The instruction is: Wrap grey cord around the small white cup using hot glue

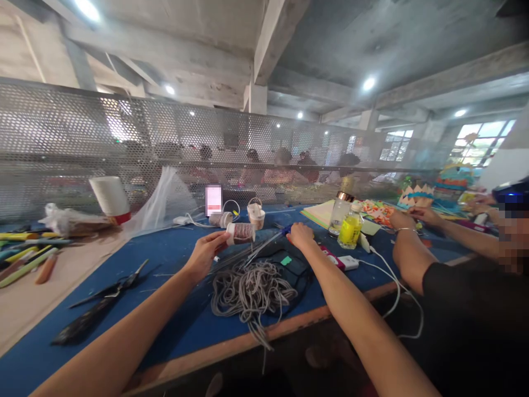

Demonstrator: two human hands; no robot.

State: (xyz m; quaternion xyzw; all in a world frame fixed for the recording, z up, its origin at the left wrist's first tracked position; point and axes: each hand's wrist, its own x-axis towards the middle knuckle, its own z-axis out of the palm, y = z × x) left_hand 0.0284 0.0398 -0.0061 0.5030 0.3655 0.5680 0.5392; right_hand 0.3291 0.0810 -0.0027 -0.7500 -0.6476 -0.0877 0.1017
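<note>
My left hand [206,251] is closed on a small white paper cup [241,234] that lies sideways with brownish cord around its wall. My right hand [301,236] is closed, fingers curled down at a blue handle [285,230] with thin grey strips running from it to the lower left; its exact kind is too blurred to tell. Between my forearms lies a loose heap of grey cord [254,292]. A second wrapped cup [220,219] lies behind the held one. Beside it stands a small cup basket [256,214] with a handle.
Black-handled pliers [103,303] lie at left, near glue sticks [31,259] and stacked paper cups [108,198]. A phone [214,200] stands at the back. A glass jar [339,215], a yellow bottle [350,229] and a power strip [347,262] are at right, near a co-worker's arm [413,259].
</note>
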